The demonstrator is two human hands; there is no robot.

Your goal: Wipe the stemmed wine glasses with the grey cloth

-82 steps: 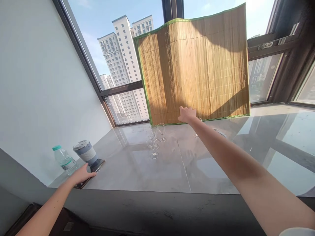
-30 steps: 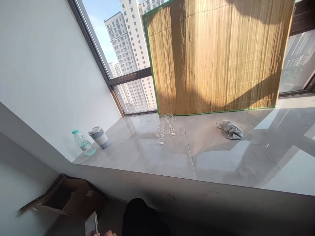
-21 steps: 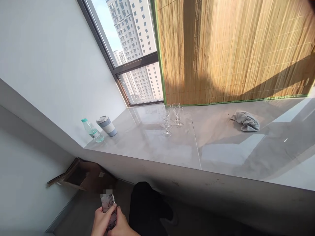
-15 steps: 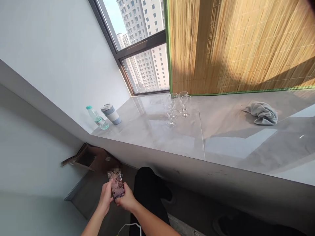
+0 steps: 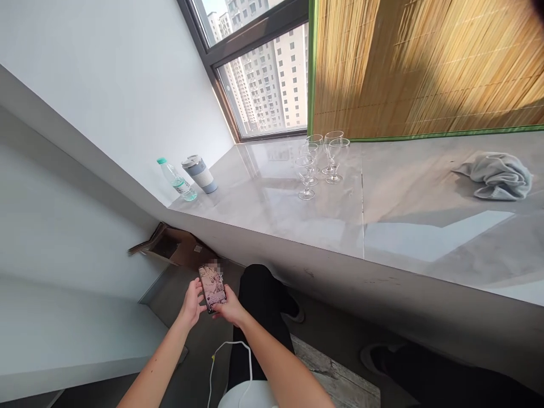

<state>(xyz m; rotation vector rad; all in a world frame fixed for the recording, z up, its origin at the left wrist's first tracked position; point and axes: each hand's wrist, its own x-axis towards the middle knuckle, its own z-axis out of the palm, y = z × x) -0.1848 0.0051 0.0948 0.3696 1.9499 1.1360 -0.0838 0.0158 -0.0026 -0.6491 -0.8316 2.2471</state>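
A smartphone [image 5: 212, 287] with a lit screen is held low in front of my legs. My right hand [image 5: 230, 306] grips its lower right side, with the thumb over the bottom of the screen. Along the phone's left edge lie the fingers of my left hand [image 5: 193, 304], curled against it; its thumb is near the lower corner. A white cable [image 5: 229, 343] loops below the phone, between my forearms. Part of the screen's top is blurred out.
Several stemmed glasses [image 5: 306, 178] stand on the grey windowsill [image 5: 272, 207]. Left of them are a plastic bottle [image 5: 178, 181] and a blue tumbler [image 5: 200, 174]; a crumpled grey cloth [image 5: 501, 177] lies right. A cardboard box [image 5: 182, 247] sits on the floor. A bamboo blind [image 5: 416, 73] covers part of the window.
My view has tilted down, showing more of my forearms and the cable. My left thumb has moved off the screen to the phone's edge. The phone stays in my hands.
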